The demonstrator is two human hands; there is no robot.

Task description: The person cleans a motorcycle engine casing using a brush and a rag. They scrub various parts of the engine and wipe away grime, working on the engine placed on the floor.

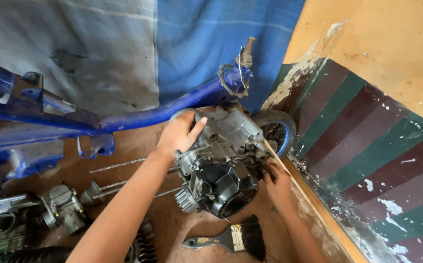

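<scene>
Both hands are on the motorcycle engine [221,163] that sits on the brown floor [172,229] between the blue frame [138,119] and the striped wall [367,160]: the left hand [178,135] lies open and flat, fingers spread over the grey upper case, steadying it, while the right hand [278,184] curls in against the lower right side of the engine beside the black round cover [233,192], its fingertips hidden behind the casting so that I cannot tell whether they pinch anything. By my reading the step in hand is bracing and turning the engine block to get at its right side, and the next move would call for a firm hold from the left palm while the right fingers work in a tight gap close to the wooden strip [289,178] along the wall. Near the engine lie long metal studs [119,165], a carburettor [65,209] to the left, a finned cylinder [143,246] at the bottom edge, and a black-bristled paintbrush [231,238] with a pale band on its ferrule, just in front of the engine. A small spoked wheel [277,131] stands behind the engine. No packages or signs show; the brush band is the only label-like patch
</scene>
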